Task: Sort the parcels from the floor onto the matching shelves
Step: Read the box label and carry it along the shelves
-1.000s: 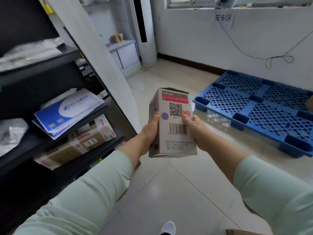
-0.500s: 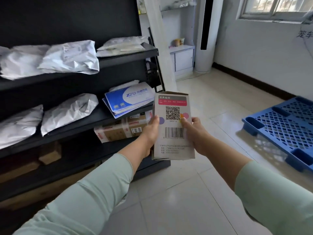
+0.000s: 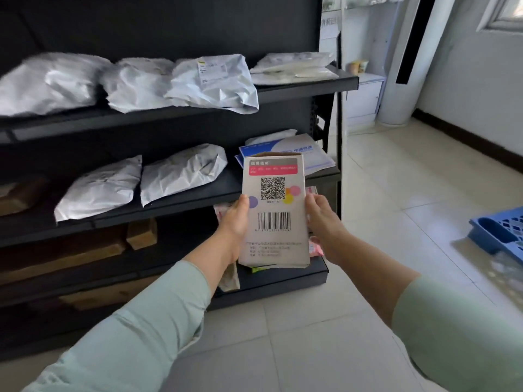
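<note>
A grey cardboard box (image 3: 274,239) with a pink band, a QR code and a barcode is held upright in front of the black shelf unit (image 3: 300,89). My left hand (image 3: 235,222) grips its left edge and my right hand (image 3: 322,222) grips its right edge. White plastic mailer bags (image 3: 209,83) lie on the upper shelf and more mailer bags (image 3: 181,172) on the middle shelf. Blue and white flat envelopes (image 3: 314,157) sit at the right end of the middle shelf. Brown cartons (image 3: 141,233) fill the lower shelves, partly hidden by the box and my arms.
A blue plastic pallet (image 3: 498,233) lies on the tiled floor at the right edge. A white cabinet (image 3: 363,100) and a tall white column unit (image 3: 402,66) stand behind the shelf's right end. Pale floor tiles (image 3: 396,193) spread to the right.
The view has swung left toward the shelf unit, which now fills the left and centre. The box stays in both hands and now sits in front of the lower right shelves.
</note>
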